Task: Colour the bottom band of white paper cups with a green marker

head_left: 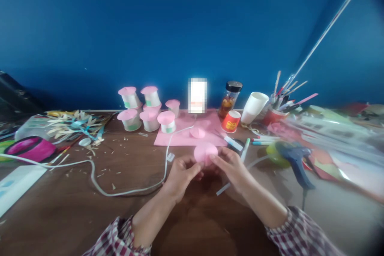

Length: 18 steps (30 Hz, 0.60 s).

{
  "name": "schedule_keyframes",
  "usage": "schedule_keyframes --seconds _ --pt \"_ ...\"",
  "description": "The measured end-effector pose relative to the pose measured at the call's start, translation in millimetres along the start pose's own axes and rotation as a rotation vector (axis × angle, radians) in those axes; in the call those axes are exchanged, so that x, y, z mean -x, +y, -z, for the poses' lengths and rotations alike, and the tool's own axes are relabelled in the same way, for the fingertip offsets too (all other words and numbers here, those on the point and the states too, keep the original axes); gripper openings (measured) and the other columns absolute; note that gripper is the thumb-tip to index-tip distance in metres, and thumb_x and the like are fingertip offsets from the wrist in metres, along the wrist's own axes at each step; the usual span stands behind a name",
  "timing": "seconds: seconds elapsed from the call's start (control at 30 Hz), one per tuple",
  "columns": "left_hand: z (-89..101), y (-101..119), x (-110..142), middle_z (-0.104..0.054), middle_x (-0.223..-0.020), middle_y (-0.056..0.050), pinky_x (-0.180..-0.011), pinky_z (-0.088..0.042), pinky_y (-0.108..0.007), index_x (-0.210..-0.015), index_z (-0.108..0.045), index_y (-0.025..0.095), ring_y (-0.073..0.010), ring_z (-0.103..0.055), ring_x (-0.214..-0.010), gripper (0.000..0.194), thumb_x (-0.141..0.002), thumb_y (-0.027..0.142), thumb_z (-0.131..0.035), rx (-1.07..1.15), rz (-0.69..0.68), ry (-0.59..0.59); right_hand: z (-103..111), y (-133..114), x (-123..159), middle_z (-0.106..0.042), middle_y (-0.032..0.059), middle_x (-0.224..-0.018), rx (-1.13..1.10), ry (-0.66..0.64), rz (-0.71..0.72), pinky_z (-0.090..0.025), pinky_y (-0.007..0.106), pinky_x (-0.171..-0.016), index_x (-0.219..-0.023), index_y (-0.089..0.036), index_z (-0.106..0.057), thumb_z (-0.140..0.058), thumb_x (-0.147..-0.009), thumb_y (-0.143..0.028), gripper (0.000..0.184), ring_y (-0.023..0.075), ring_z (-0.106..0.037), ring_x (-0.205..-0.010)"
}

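Between both hands, above the brown table, is a pink paper disc (204,153). My left hand (185,172) pinches its lower left edge with thumb and fingers. The thumb and fingers of my right hand (229,164) close on its lower right side. Another pink paper disc (198,132), slightly raised like a shallow cone, lies just beyond on a pink sheet (163,139). To the left stand several white paper cups (129,122) topped with pink discs, some stacked in two layers. A clear glue stick (223,189) rests under my right wrist.
A blue glue gun (295,160) stands at right. A white cable (126,193) loops across the table (120,224). At the back are a glowing pixelated phone-shaped screen (197,96), a black-lidded jar (230,98), a red cup (231,121) and a tilted white cup (254,108).
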<state>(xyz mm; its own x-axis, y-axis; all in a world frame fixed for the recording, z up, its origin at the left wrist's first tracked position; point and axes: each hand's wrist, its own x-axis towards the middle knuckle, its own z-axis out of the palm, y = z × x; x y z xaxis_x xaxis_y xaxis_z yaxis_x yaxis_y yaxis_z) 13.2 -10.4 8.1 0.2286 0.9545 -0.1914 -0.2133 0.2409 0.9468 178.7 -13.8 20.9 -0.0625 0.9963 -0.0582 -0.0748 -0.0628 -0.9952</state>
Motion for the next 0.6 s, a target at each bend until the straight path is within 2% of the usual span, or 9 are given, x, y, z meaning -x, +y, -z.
schedule_keyframes --seconds 0.43,0.6 --pt "-0.4 0.5 1.1 -0.065 -0.061 -0.002 -0.055 -0.044 -0.022 -0.074 -0.070 0.013 -0.0096 -0.055 -0.055 0.029 -0.067 0.040 -0.077 0.025 0.016 -0.030 -3.8 -1.0 -0.8 -0.062 -0.0004 -0.059 0.021 0.084 0.001 -0.045 0.024 -0.050 -0.069 -0.017 -0.059 -0.075 -0.069 -0.050 0.036 0.0117 -0.055 -0.051" --pt "-4.4 -0.4 0.5 -0.062 -0.058 -0.001 -0.052 -0.042 -0.021 -0.073 -0.070 0.011 -0.0081 -0.051 -0.052 0.029 -0.064 0.038 -0.079 0.002 0.000 -0.006 -4.3 1.6 -1.3 -0.064 0.0005 -0.061 0.044 0.089 0.018 -0.047 0.025 -0.051 -0.073 -0.017 -0.060 -0.075 -0.070 -0.049 0.036 0.0128 -0.057 -0.054"
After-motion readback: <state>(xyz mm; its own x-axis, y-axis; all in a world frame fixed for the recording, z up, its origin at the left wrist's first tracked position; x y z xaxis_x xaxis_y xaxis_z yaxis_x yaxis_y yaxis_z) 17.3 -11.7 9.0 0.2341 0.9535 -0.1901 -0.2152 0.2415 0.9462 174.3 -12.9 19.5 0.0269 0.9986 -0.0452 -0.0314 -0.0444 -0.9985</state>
